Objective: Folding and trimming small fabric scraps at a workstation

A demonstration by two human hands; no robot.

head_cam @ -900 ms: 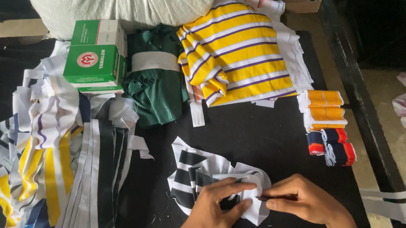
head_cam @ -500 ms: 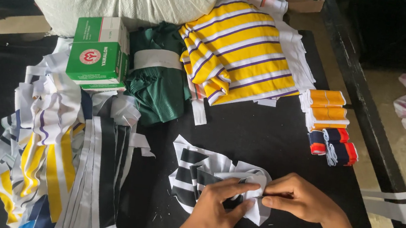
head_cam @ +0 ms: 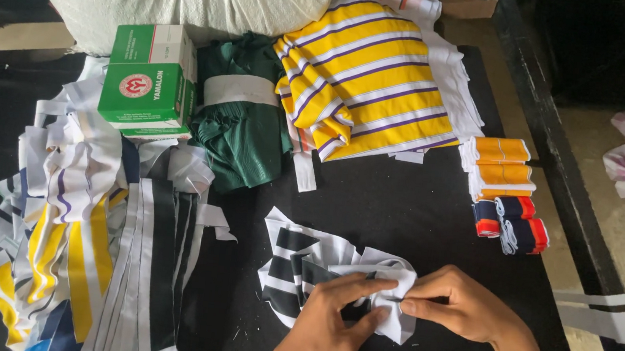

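Both hands pinching the black-n-white striped strip bundle near the tabletop's front edge: left hand w/ fingers closed on it, right hand nipping the white end. Imo keep the pinch tight & edges lined up.
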